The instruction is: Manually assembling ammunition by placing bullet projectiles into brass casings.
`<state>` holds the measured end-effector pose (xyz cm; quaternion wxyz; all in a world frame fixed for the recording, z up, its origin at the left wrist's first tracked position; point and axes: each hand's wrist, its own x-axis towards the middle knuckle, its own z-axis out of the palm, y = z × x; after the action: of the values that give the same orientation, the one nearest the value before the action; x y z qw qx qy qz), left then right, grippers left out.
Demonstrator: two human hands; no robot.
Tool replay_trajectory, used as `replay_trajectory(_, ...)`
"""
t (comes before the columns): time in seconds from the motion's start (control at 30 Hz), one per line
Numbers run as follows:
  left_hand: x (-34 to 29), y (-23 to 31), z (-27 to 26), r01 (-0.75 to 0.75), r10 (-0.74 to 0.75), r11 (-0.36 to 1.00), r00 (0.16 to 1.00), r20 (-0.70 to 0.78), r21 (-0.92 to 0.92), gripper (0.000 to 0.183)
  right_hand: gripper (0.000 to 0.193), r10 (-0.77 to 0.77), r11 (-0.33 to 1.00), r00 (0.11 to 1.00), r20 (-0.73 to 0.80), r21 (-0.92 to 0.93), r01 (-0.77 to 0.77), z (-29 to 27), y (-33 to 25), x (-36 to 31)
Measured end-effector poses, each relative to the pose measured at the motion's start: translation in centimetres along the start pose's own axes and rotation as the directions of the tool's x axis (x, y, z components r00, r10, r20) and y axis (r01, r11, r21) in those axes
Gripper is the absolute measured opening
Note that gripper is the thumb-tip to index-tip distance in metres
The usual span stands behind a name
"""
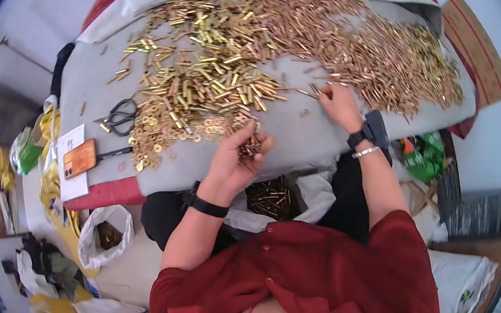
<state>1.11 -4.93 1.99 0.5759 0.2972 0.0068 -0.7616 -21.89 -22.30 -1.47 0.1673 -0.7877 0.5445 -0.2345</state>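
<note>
My left hand (pixel 234 157) is cupped around a handful of small copper-coloured metal pieces (pixel 250 148); they look like nuts, but are too small to be sure. It is just right of a pile of flat golden washers (pixel 156 128). My right hand (pixel 340 107) has its fingers closed at the near edge of the copper-coloured bolts (pixel 382 72). A thin metal bolt (pixel 307 93) sticks out leftward from its fingertips. Behind my left hand lies a heap of golden metal sleeves (pixel 210 78).
Black scissors (pixel 119 117) and an orange phone (pixel 80 158) on white paper lie at the table's left. An open sack of dark metal pieces (pixel 267 198) is between my legs. Another white sack (pixel 106 235) stands at lower left. A cardboard sheet (pixel 479 50) leans at far right.
</note>
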Motion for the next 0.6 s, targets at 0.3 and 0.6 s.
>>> replay_trajectory(0.3,-0.6,-1.7,0.2,-0.082,0.083,0.982,0.997,-0.001,0.172,0.020,0.023,0.213,0.963,0.969,0.123,-0.193,-0.187,-2.0,-2.6,-1.9)
replay_trajectory(0.6,0.5,-2.3,-0.3,-0.045,0.041,0.997,0.998,0.046,0.070,0.025,0.029,0.043,0.937,0.984,0.172,0.333,-0.100,-2.0,-7.6,-6.1)
